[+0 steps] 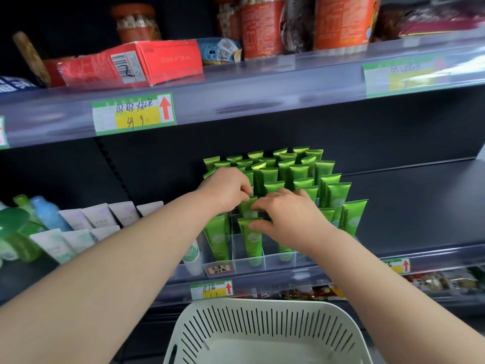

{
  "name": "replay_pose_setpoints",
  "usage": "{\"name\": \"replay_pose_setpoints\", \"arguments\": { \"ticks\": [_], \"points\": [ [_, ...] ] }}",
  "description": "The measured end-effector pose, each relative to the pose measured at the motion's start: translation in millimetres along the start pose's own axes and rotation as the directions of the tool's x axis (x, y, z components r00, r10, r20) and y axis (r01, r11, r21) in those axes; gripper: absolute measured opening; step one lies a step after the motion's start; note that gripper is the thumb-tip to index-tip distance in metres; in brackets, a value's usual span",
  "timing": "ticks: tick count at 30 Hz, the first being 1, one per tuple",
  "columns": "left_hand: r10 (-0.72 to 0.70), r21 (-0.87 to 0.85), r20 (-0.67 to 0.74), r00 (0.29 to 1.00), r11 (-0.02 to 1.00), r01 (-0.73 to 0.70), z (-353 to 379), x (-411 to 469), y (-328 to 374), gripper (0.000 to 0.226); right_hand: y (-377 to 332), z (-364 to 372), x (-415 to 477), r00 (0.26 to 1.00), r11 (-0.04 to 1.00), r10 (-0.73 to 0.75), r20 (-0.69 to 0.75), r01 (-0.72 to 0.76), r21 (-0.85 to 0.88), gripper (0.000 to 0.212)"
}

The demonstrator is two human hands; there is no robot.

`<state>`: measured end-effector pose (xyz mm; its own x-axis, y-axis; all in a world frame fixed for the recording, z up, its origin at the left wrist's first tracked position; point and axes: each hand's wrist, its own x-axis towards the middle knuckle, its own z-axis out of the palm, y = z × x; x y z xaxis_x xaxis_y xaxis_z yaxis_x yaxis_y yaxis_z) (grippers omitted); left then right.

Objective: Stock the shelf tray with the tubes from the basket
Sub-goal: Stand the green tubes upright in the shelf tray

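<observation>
A clear divided shelf tray (273, 260) on the middle shelf holds several upright green tubes (333, 195). My left hand (225, 187) and my right hand (291, 216) meet over the tray's middle. Both pinch the top of one green tube (248, 208) that stands in the second row. My right thumb also touches the crimped top of the front-row tube (252, 243) below it. The white slotted basket (265, 329) sits below, at the bottom of the view, and no tubes show inside it.
Pale lilac and white tubes (99, 219) and green and blue bottles (23, 227) lie left of the tray. The upper shelf (262, 82) carries a red box (131, 61) and jars. To the right of the tray lies bare dark shelf (420, 206).
</observation>
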<state>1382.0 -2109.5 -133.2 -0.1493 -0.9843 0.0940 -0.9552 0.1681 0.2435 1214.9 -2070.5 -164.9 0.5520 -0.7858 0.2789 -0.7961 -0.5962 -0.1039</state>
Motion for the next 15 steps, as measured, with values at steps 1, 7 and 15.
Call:
{"name": "replay_pose_setpoints", "arguments": {
  "ticks": [1,7,15],
  "points": [
    [-0.001,-0.044,-0.028,1.000,0.999,0.000,-4,1,-2,0.015,-1,1,1,1.000,1.000,-0.005,-0.014,0.005,0.000,0.047],
    [-0.075,-0.064,-0.110,0.991,0.996,0.068,-28,-4,-30,0.016,-13,4,11,0.997,0.998,-0.038,-0.069,0.041,0.041,0.034],
    [-0.147,0.015,-0.132,0.980,0.988,0.151,-21,-29,-64,0.031,-51,20,32,0.994,0.993,-0.110,-0.019,0.111,0.045,0.027]
  ]
}}
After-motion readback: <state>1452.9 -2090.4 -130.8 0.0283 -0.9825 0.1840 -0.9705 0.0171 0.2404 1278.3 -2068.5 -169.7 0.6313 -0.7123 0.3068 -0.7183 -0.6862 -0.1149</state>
